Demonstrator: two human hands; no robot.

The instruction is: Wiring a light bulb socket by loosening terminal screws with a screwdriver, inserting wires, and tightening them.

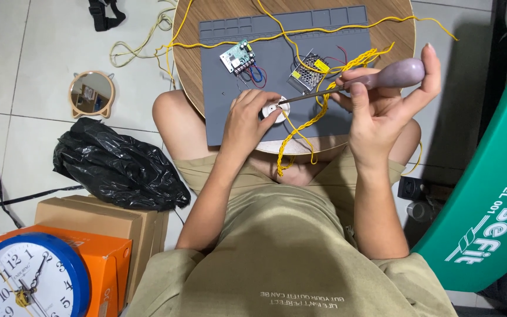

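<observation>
My left hand presses down on a small white round part lying on the grey work mat. A screwdriver with a mauve handle is gripped in my right hand, and its metal tip touches the white part. Twisted yellow wire runs from the part across the mat and hangs over the table's near edge. A green circuit board and a metal-caged power unit lie farther back on the mat.
The mat sits on a round wooden table over my knees. On the floor at left are a small mirror, a black plastic bag, cardboard boxes, an orange box and a blue wall clock. A green machine stands at right.
</observation>
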